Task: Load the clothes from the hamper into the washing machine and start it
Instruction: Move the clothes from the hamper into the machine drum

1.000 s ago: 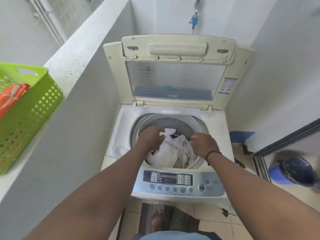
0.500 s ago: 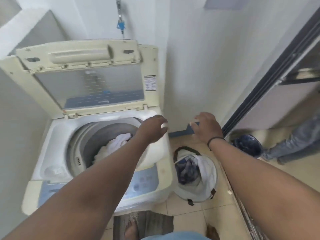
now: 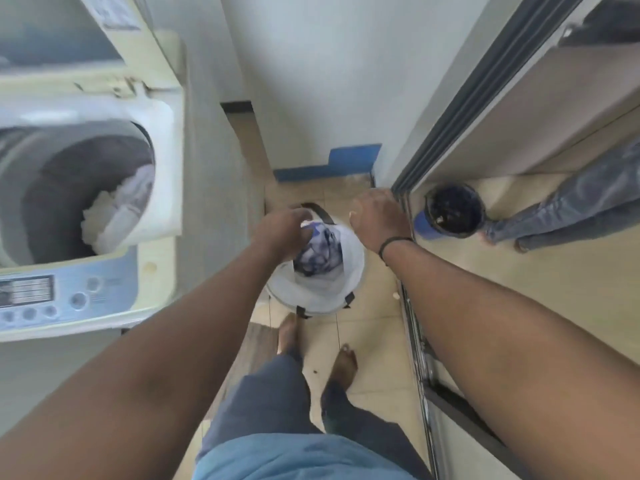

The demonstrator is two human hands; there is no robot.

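Observation:
The white round hamper stands on the tiled floor right of the washing machine. Inside it lies a blue and white garment. My left hand reaches into the hamper's near-left side, its fingers curled over the garment's upper edge. To the right, my right hand hovers above the hamper's far rim with relaxed fingers and holds nothing. The machine's lid is up, and white clothes lie in the drum. Its control panel faces me at lower left.
A blue bin with a dark inside stands beyond the sliding door track. Another person's legs in jeans are beside it. My bare feet stand just before the hamper. A white wall closes the space behind.
The view swung right and down from the washer to the hamper. Both hands left the drum and dropped over the hamper, the left reaching the garment inside.

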